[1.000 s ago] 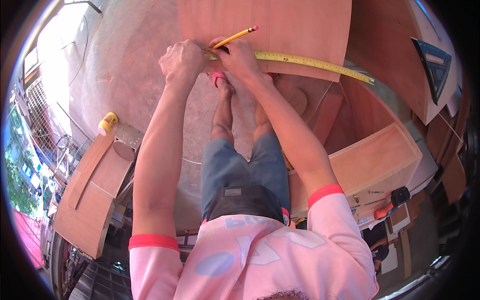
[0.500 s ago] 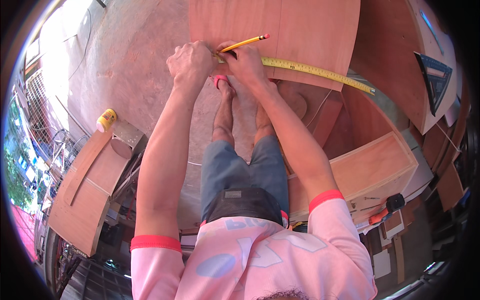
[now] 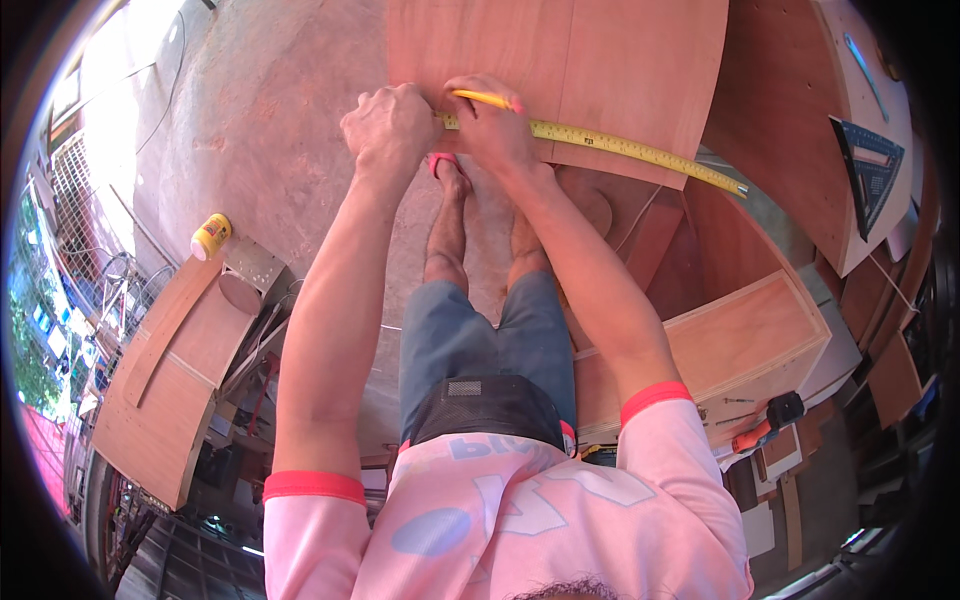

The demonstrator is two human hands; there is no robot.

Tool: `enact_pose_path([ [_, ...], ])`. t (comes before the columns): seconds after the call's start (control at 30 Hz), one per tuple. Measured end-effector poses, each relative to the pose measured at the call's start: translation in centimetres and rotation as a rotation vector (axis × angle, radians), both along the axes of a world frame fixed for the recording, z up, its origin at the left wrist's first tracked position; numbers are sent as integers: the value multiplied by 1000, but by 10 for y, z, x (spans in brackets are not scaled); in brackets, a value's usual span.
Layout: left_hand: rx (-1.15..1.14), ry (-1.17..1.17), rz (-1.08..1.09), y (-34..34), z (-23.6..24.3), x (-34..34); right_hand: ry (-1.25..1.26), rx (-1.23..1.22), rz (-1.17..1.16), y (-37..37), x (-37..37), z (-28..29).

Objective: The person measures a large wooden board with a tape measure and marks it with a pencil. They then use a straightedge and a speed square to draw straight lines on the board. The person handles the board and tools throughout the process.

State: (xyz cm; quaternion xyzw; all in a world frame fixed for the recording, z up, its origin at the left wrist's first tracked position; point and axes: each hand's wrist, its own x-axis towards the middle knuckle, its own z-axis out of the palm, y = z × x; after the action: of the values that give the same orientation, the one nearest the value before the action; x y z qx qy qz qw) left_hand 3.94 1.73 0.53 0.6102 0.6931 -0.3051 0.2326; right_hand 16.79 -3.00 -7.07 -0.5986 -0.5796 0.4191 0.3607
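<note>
A reddish plywood panel (image 3: 640,70) lies in front of me. Along its near edge stretches a yellow tape measure (image 3: 610,143), its hooked tip reaching past the panel's right corner. My left hand (image 3: 388,125) is closed at the panel's near left corner, on the tape's other end; the fingers hide what lies inside the grip. Close beside it, my right hand (image 3: 492,130) grips a yellow pencil (image 3: 482,97) with a pink eraser and rests over the tape. The pencil's point is hidden behind the fingers.
To the right, a blue-black set square (image 3: 868,170) lies on a board. Nearer stands a wooden box (image 3: 750,335) with an orange-black power drill (image 3: 765,425) beside it. On the left, a yellow bottle (image 3: 211,237) stands by a plywood-topped bench (image 3: 180,375).
My right hand has turned, tipping the pencil so its eraser end sits lower and closer to the hand. The left hand has shifted slightly right, together with the panel in view.
</note>
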Motion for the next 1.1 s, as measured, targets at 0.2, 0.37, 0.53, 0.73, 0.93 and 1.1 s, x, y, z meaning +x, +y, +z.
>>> enact_pose_path([
  [0.2, -32, -6, 14, 1, -1, -2, 9, -13, 17, -3, 1, 4],
  [0.37, -24, 0, 15, 1, -2, -1, -74, 80, 157, 2, 4, 1],
  [0.53, -8, 25, -8, 0, -7, -2, -77, -3, 216, 9, 6, -2],
  [0.73, 11, 16, -5, -1, -11, -4, -121, -77, 264, 17, 9, -2],
  [0.93, 11, 17, -6, -2, -9, -3, -146, -129, 295, 22, 7, 1],
  [1.1, 9, 17, 12, -2, -9, -2, -198, -164, 366, 30, 8, 4],
])
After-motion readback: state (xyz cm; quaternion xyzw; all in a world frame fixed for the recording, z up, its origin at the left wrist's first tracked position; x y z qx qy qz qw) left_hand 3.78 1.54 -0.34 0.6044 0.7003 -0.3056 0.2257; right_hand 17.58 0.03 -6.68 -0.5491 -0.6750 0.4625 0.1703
